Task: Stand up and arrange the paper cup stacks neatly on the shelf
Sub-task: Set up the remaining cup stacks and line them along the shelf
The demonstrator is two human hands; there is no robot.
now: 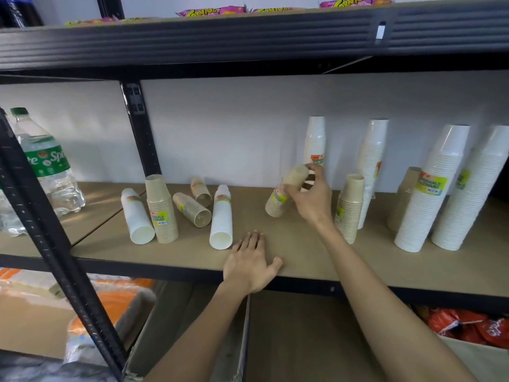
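Paper cup stacks stand and lie on the brown shelf board (303, 257). My right hand (312, 197) grips a tilted brown cup stack (283, 193) near the middle, lifted at an angle. My left hand (252, 261) rests flat and open on the shelf's front edge. To the left, a white stack (221, 216) and another white stack (136, 213) lie on their sides, as do two brown stacks (192, 209) (200, 191). A brown stack (161, 209) stands upright there. On the right, tall white stacks (429, 188) (473, 191) (371, 166) (315, 140) and a brown stack (349, 208) stand upright.
A black upright post (55, 238) crosses the left front, another post (140, 128) stands at the back. A Sprite bottle (46, 164) stands on the left. The upper shelf beam (248, 42) carries snack packs. Boxes and orange packets (465, 326) sit below.
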